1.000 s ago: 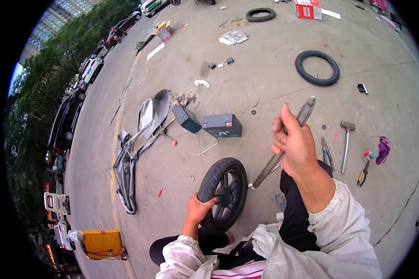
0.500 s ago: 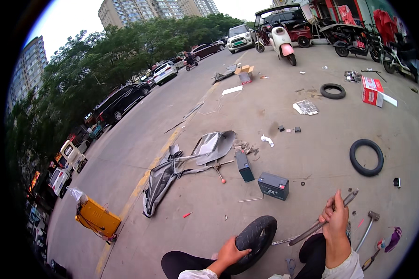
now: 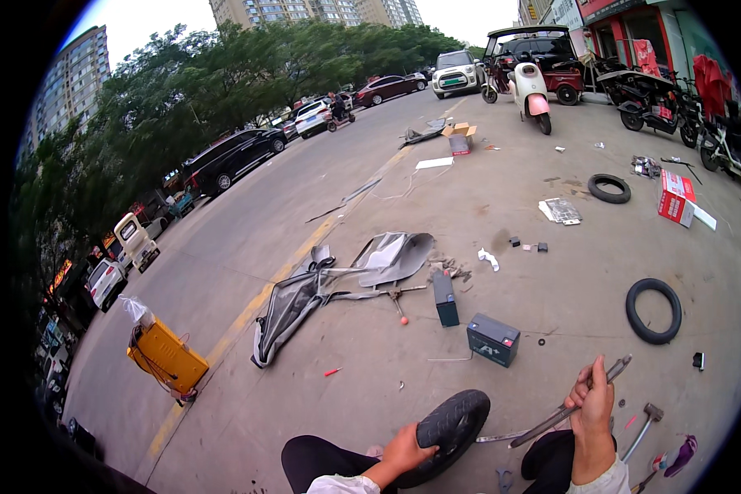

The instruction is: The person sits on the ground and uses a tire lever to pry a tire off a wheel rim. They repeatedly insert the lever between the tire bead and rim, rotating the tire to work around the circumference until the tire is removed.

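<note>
At the bottom centre of the head view my left hand [image 3: 407, 453] grips a black tyre [image 3: 453, 416], standing on edge between my dark-trousered legs. My right hand [image 3: 594, 403] is closed around a long flat metal bar [image 3: 537, 430], held slanting to the right of the tyre. Another thin metal bar [image 3: 494, 438] shows beside the tyre, partly hidden. Near my right hand lie a hammer [image 3: 652, 412] and a purple cloth [image 3: 680, 457]. Pliers [image 3: 504, 482] lie below the bars. Two dark batteries [image 3: 492, 342] [image 3: 445, 298] stand ahead of me.
Grey folded covers [image 3: 296, 300] lie left of the batteries. A yellow box with cables [image 3: 160, 354] stands left. Loose tyres [image 3: 653, 311] [image 3: 609, 188] and cartons [image 3: 677, 198] lie rightward. Beyond are parked scooters [image 3: 528, 92], cars [image 3: 235, 160] and a person riding a scooter [image 3: 337, 111].
The view has tilted up from the ground to the street, so the scene sits lower in frame. Both hands keep their grips on the tyre and bar.
</note>
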The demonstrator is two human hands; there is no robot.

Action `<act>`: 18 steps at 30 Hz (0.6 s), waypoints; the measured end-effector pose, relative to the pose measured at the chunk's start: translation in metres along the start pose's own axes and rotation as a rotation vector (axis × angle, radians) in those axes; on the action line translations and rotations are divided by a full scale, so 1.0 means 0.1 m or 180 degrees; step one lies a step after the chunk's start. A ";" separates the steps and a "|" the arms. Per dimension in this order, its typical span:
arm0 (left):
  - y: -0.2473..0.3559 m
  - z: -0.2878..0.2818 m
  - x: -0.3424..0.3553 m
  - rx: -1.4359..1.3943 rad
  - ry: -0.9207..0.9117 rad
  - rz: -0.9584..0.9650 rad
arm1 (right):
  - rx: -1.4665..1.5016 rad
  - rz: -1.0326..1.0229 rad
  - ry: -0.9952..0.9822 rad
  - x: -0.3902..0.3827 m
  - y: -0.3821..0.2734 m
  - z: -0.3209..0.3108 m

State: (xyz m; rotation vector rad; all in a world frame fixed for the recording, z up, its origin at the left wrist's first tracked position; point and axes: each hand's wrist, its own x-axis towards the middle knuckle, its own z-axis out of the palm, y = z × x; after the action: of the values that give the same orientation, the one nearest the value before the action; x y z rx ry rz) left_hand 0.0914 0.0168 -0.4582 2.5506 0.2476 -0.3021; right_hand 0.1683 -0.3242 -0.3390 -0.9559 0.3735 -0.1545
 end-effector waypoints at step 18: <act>-0.39 0.08 0.01 -0.0835 0.0826 -0.0405 | -0.0377 0.0580 -0.0571 -0.08 0.53 0.06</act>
State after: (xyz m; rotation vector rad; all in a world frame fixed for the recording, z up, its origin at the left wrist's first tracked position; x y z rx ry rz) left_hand 0.0817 0.0448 -0.4842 2.3130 0.5139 0.0170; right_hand 0.1618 -0.2866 -0.3773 -1.0384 0.3046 0.1199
